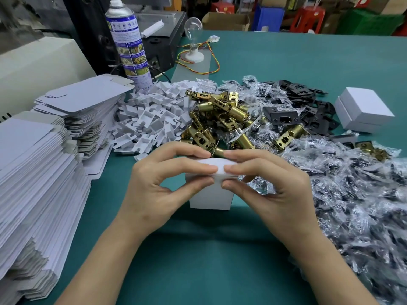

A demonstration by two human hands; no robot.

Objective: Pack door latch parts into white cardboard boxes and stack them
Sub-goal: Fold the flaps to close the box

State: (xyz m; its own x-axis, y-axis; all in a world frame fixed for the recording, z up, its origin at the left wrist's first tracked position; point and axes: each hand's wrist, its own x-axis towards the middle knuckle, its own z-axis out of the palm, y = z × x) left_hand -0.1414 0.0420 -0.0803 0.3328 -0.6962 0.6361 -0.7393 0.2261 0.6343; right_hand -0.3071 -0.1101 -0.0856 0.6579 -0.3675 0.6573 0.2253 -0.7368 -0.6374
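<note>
A small white cardboard box (210, 197) stands upright on the green table in front of me. My left hand (163, 183) and my right hand (271, 183) both pinch its top flap between fingers and thumb, fingertips almost meeting at the middle. Behind the box lies a heap of brass latch bodies (218, 119). White cardboard inserts (152, 119) are piled to its left. Black strike plates (295, 102) and many small plastic bags of screws (352, 194) spread to the right. Two closed white boxes (364, 110) are stacked at the far right.
Tall stacks of flat unfolded box blanks (44, 164) fill the left side. A spray can (128, 42) stands behind them, next to a black machine (163, 42). A light bulb on a socket (193, 40) with coloured wires sits at the back.
</note>
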